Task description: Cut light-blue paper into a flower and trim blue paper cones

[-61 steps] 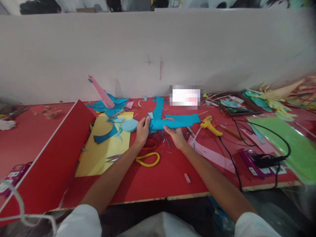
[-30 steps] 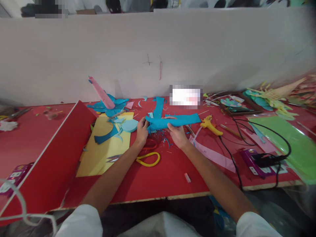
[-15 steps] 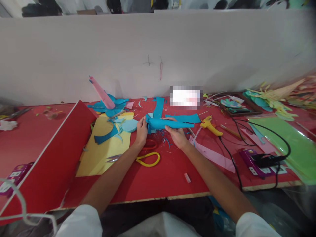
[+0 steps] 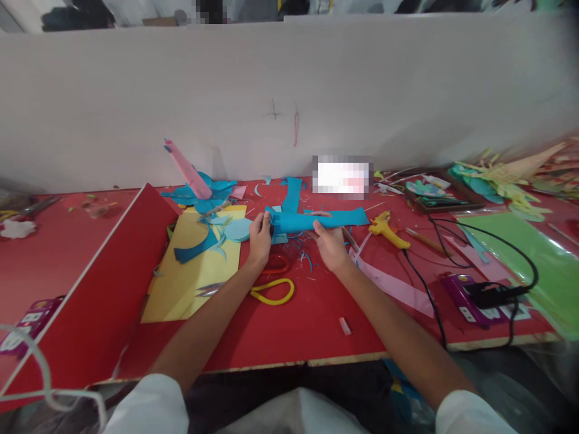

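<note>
A blue rolled cone, of paper or thin foam sheet, lies between my two hands above the table. Its flared end is gripped by my left hand, fingers closed around it. My right hand pinches the narrower part, thumb in front and fingers behind. A flat blue strip extends to the right behind that hand, so the cone's tip is hard to make out. Below my hands are scissors with a yellow handle and a red handle loop. Blue trimmings litter the table between my wrists.
Yellow sheet with blue cutouts lies left, beside a red divider. Behind it stands a pink cone on blue petals. Rightward are a yellow glue gun, its black cord, a purple power box and green sheets.
My right hand has shifted slightly right along the blue cone, its thumb now farther from the left hand. The left hand keeps its hold at the flared end.
</note>
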{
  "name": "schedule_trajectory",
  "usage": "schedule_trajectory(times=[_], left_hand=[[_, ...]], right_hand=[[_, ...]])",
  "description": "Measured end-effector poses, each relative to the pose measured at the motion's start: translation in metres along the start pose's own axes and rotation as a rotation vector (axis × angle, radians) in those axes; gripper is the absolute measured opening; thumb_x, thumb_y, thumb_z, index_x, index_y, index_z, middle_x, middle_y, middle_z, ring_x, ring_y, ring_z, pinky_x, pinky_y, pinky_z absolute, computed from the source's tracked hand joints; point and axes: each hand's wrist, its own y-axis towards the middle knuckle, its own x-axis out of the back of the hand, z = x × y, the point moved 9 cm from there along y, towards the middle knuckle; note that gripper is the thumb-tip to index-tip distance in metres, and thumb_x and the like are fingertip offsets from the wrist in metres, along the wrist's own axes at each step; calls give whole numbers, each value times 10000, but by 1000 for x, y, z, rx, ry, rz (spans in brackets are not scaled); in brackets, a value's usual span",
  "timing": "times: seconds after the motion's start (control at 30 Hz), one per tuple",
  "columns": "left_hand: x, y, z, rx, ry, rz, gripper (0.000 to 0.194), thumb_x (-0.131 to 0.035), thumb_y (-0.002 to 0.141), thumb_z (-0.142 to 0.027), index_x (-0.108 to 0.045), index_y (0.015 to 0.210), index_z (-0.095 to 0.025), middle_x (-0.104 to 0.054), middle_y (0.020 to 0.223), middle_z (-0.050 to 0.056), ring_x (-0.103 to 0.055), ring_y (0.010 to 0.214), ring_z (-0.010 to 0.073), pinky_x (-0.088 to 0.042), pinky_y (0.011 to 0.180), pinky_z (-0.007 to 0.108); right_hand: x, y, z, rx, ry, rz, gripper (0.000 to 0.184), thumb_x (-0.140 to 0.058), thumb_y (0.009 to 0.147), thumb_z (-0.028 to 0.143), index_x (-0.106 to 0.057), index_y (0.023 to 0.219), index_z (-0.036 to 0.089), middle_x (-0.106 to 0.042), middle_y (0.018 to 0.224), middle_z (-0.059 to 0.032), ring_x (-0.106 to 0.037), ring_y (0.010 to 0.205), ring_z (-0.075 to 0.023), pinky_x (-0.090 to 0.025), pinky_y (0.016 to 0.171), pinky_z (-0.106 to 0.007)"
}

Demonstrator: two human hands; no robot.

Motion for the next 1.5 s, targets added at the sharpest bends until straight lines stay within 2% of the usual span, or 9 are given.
schedule_trajectory(times=[0.07,0.17,0.33,0.67,0.87,1.07,1.27,1.37,1.5], left_hand=[[-1,0,9,82,-65,4,553,-717,888,-697,-497,723,-217,-384,624,-53,-331,551,101,-249,485,245],[-1,0,23,187,-106,-6,459,-776,870,-573,-527,732,-212,-407,604,-64,-342,521,87,-256,461,215],[0,0,28,229,-123,-38,373,-796,812,-448,-524,724,-209,-460,624,-66,-391,533,81,-334,476,193],[4,-1,27,239,-151,-96,391,-794,850,-530,-579,786,-209,-476,663,-58,-412,543,84,-358,481,197],[4,-1,27,220,-126,-77,512,-776,826,-685,-584,821,-211,-481,696,-53,-424,580,93,-396,516,212],[2,0,12,83,-13,-21,556,-737,872,-682,-471,721,-218,-332,667,-57,-288,582,100,-269,490,233],[1,1,0,-11,61,8,556,-756,898,-614,-459,671,-203,-365,669,-37,-317,632,112,-283,532,239],[1,1,4,15,39,-4,563,-733,890,-669,-464,702,-211,-352,672,-44,-303,610,109,-276,507,236],[5,-1,20,163,-73,-64,552,-759,853,-683,-477,732,-223,-338,636,-65,-280,537,92,-245,449,227]], right_hand=[[5,2,2,-3,36,-36,480,-928,753,509,-698,1120,302,-784,1074,-23,-739,1049,-260,-620,966,-452],[4,4,7,5,51,-25,471,-927,745,479,-688,1111,304,-798,1131,-35,-738,1100,-266,-606,1007,-463],[-11,0,14,22,43,56,443,-924,736,402,-678,1090,303,-810,1195,-48,-732,1192,-294,-556,1096,-496],[-12,0,15,50,-43,64,412,-887,771,462,-693,1093,294,-802,1223,-69,-704,1256,-317,-537,1105,-527],[-7,2,12,88,-115,43,468,-889,780,555,-712,1121,287,-794,1133,-63,-723,1140,-300,-548,1082,-500],[-3,0,9,97,-153,5,397,-910,769,467,-722,1058,269,-762,1066,-28,-698,1007,-252,-553,1055,-476],[-6,-1,7,66,-119,13,471,-920,766,530,-723,1112,277,-776,1115,-49,-712,1068,-266,-573,1037,-442],[1,1,5,45,-105,-29,484,-929,749,538,-717,1096,275,-773,1056,-34,-713,981,-250,-593,991,-436],[-2,1,11,73,-78,4,434,-909,773,482,-700,1104,296,-769,1058,-19,-716,1011,-246,-570,1014,-435]])
